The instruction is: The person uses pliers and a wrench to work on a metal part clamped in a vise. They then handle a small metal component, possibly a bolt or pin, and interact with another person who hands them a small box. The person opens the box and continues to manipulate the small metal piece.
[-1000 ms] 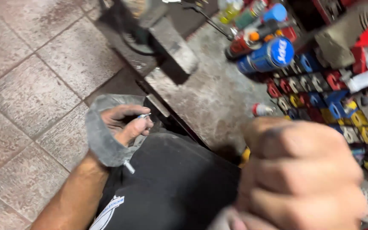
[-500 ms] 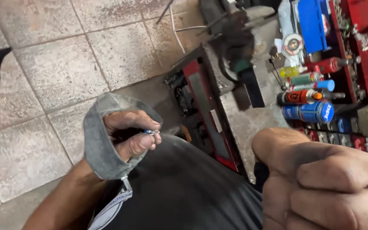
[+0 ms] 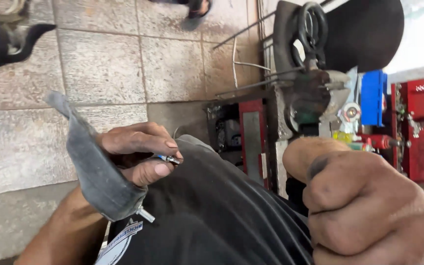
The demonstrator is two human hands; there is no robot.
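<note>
My left hand pinches a small metal tool between thumb and fingers, its shiny tip poking out to the right and its other end sticking out below the palm. A grey rag is wrapped around the back of that hand. The hand rests against my black trousers. My right hand is a closed fist close to the camera at lower right; nothing shows inside it.
A bench grinder with a dark guard stands on a red metal stand. Red tool racks, a blue box and spray cans sit at right. Stone floor tiles spread left; someone's sandalled foot is at the top.
The view has swung up and left, bringing the grinder and floor into view. My left hand keeps its grip on the tool; my right fist stays closed.
</note>
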